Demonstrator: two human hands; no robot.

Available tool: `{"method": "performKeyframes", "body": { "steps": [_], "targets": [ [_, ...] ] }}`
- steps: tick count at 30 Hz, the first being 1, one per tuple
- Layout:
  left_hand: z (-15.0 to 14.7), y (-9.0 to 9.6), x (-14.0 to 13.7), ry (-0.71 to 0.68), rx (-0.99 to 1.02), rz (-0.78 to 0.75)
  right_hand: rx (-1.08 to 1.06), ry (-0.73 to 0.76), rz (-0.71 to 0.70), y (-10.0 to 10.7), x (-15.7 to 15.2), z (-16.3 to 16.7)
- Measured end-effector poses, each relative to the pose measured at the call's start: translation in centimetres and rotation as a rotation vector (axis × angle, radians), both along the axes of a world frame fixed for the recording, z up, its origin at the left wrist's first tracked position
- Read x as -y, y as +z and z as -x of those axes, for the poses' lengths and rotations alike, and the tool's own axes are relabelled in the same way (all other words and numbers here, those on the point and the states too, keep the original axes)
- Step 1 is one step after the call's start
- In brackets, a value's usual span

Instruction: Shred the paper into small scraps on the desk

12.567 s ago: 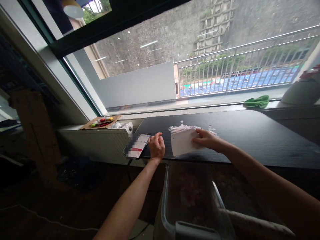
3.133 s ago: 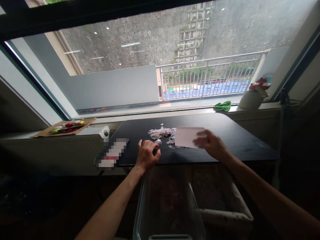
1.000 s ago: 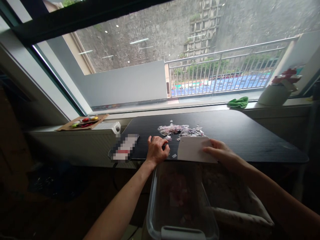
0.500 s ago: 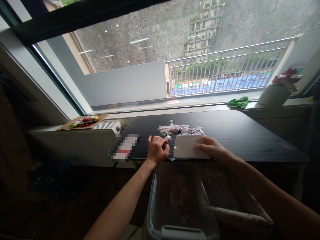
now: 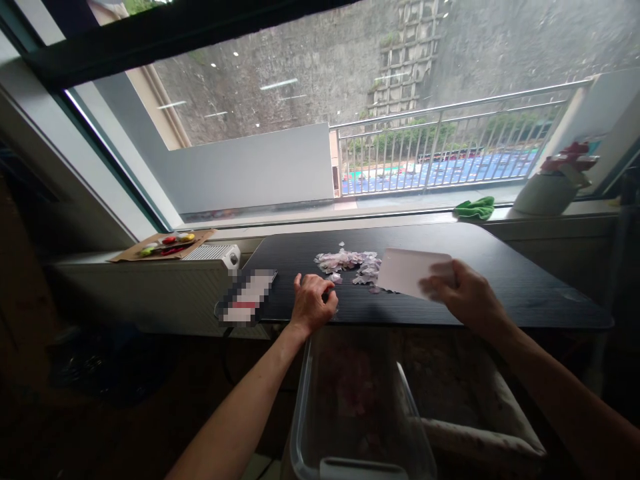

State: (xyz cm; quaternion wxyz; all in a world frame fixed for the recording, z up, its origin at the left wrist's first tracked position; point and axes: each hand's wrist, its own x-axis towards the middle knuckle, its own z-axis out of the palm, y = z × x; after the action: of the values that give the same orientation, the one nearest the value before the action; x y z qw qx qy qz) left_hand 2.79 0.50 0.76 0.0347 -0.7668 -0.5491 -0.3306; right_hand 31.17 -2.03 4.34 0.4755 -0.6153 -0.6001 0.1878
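My right hand (image 5: 473, 290) grips a flat white scraper (image 5: 413, 270) with rounded corners, like a dough scraper; the fingers are slightly blurred. The scraper is tilted, its lower left edge beside a pile of small pale pink and white scraps (image 5: 347, 261) on the dark tabletop (image 5: 500, 267). My left hand (image 5: 314, 303) lies near the table's front edge, left of the scraper, with fingers curled in and nothing visible in them. Below the edge stands a clear plastic bin (image 5: 303, 407) with pinkish scraps dimly visible inside.
A blurred-out flat object (image 5: 249, 300) lies at the table's left edge. Left of it, a radiator (image 5: 150, 287) carries cardboard with small coloured items (image 5: 170, 243). A green cloth (image 5: 475, 208) and a pale container (image 5: 545, 190) are on the sill. A window is behind.
My right hand has moved the scraper right and slightly away from me, tilting it. Some scraps at the pile's right side have shifted towards me. My left hand stays in place.
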Motion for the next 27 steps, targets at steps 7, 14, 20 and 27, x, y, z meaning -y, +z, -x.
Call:
{"method": "performKeyframes", "body": {
  "steps": [7, 14, 20, 27],
  "targets": [
    [0.2, -0.1, 0.0, -0.001, 0.0, -0.012, 0.146, 0.0, 0.005, -0.2, 0.6, 2.1],
    [0.1, 0.0, 0.0, 0.002, 0.006, -0.017, 0.03, 0.026, -0.045, -0.8, 0.6, 1.5],
    [0.1, 0.2, 0.1, 0.0, 0.01, -0.014, 0.108, 0.035, -0.051, -1.2, 0.9, 1.0],
    [0.1, 0.0, 0.0, -0.007, 0.009, -0.019, 0.253, -0.075, -0.101, 0.0, 1.5, 1.2]
  ]
}}
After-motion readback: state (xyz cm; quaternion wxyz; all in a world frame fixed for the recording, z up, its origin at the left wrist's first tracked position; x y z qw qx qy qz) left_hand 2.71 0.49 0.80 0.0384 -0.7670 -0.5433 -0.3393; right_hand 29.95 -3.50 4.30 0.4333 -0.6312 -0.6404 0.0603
